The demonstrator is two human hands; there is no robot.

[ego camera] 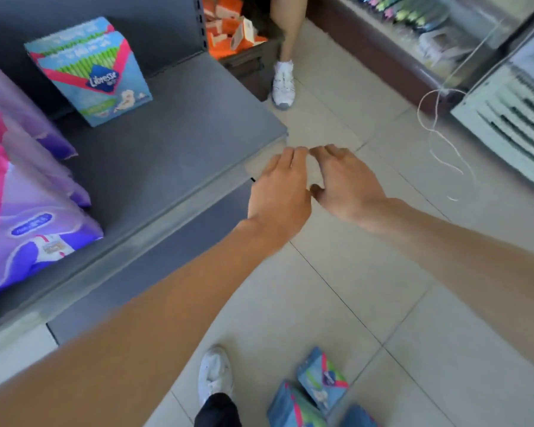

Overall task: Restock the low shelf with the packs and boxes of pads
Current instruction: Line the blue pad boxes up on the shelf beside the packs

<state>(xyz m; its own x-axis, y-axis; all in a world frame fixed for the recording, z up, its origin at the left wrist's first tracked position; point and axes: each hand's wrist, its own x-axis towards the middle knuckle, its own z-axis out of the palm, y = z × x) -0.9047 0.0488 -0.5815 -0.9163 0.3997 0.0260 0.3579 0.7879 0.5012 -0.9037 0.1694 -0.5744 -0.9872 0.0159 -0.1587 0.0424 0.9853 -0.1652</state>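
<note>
1. Hovering side by side at the centre of the frame, the left hand [278, 192] and the right hand [347, 183] are both empty. Their fingers are loosely spread and grasp nothing. They hang over the floor tiles just off the corner of the low shelf [173, 127].
2. The shelf's grey deck runs from that corner toward the left edge, with a bare stretch nearest the hands.
3. On it, at upper left, a blue pack [90, 72] stands upright and a little tilted. At lower left, purple packs [34, 217] lean in an overlapping row.
4. More stock waits at the bottom edge: floor packs [319, 383], blue like the shelved one, lie beside a white shoe [215, 372]. They are too blurred to count surely.
5. Judged by their look, these packs are light, soft and squashy, with a slick film wrap. Taking one across its broad faces, thumb against fingers, should hold better than pinching a corner. The contents should bear a firm squeeze.
6. At top centre a dark crate [244, 61] holds jumbled orange boxes [228, 23]. Another person's leg [285, 32] stands just beside it.
</note>
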